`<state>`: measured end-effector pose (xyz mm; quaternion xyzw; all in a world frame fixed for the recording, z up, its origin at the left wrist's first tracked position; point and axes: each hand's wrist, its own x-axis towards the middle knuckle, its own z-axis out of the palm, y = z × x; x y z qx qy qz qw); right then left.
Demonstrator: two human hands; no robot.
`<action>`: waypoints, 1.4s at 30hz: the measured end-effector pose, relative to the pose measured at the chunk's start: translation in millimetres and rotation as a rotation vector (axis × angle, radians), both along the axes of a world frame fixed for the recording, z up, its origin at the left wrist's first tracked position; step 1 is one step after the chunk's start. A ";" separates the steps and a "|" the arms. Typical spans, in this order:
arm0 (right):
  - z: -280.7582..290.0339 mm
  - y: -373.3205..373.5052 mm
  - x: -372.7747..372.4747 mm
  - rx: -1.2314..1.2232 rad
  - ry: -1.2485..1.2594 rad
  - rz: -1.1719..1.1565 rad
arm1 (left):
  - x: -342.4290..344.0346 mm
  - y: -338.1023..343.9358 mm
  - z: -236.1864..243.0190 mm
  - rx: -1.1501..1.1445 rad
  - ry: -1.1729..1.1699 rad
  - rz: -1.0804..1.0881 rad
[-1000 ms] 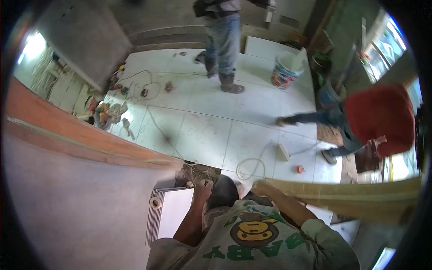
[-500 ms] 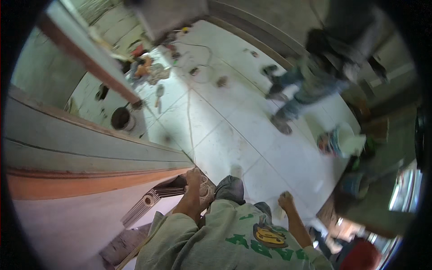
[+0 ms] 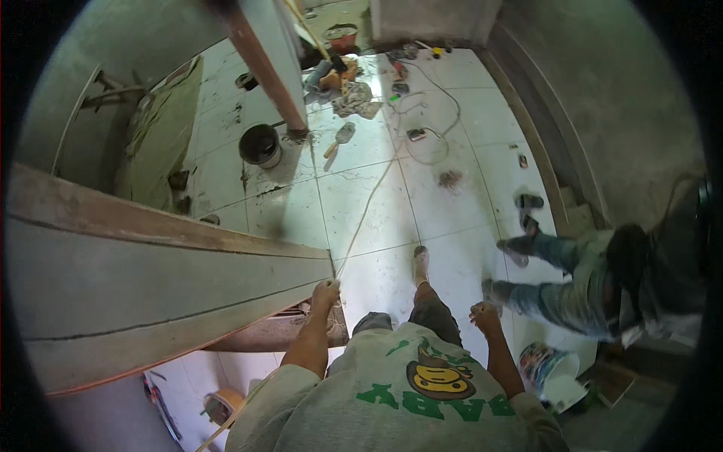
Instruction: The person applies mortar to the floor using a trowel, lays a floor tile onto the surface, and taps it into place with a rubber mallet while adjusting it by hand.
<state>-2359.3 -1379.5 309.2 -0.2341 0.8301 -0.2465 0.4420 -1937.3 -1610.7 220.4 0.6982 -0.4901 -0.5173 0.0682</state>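
Observation:
My left hand [image 3: 326,294] is curled closed beside the lower end of a grey-painted wooden frame [image 3: 173,256]; a pale cord [image 3: 365,211] on the floor runs toward it, and what it holds, if anything, is hidden. My right hand [image 3: 484,316] hangs at my right side with fingers curled and nothing visible in them, near a co-worker's jeans leg [image 3: 538,301]. One of my feet [image 3: 420,265] is forward on the white tiled floor [image 3: 444,211].
Ahead lie a dark bucket [image 3: 260,145], a trowel [image 3: 340,137], rags [image 3: 355,102], tools and cables beside a wooden post [image 3: 271,75]. The co-worker [image 3: 617,279] stands at right by a step [image 3: 572,211]. A white patterned bucket [image 3: 548,373] is at lower right.
My view has swung left and I have stepped forward, a foot now out ahead. The co-worker and white bucket have shifted to the right in view. My right hand stays curled.

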 end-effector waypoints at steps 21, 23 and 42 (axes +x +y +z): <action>27.2 -610.3 -4.7 -0.123 -0.045 0.699 | -156.2 -266.3 -14.9 0.493 0.782 0.892; -17.0 -648.1 25.8 0.004 0.030 0.816 | -153.1 -295.2 -61.3 0.629 0.837 0.881; -364.6 -1217.9 523.2 -0.227 0.443 1.371 | -37.7 -464.0 -111.8 0.843 1.539 1.454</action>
